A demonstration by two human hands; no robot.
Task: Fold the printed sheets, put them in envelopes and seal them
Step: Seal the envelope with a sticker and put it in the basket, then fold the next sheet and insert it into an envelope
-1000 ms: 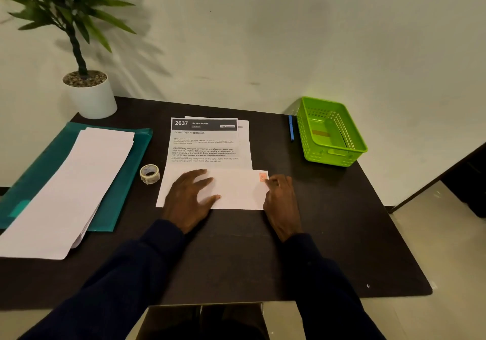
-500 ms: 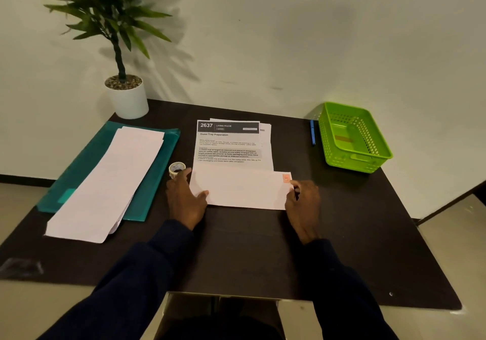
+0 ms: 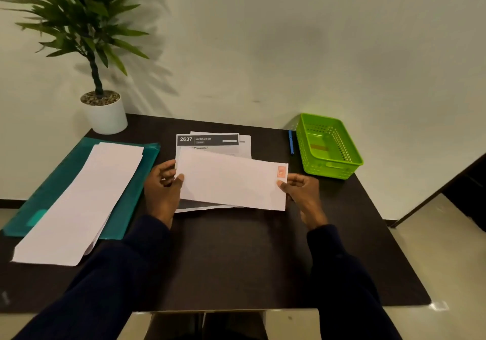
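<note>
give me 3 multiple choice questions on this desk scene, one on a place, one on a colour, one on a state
1. Where does the blue pen lie?
A. on the desk beside the green basket
B. inside that basket
C. at the desk's near edge

2. What colour is the folder under the white stack?
A. red
B. teal
C. yellow

3. How is the envelope held?
A. lying untouched
B. left hand and right hand grip its two ends
C. one hand alone

Answers: 1 A, it lies just outside the basket's left wall; 2 B, teal shows around the stack; 3 B, a thumb pinches each end.
</note>
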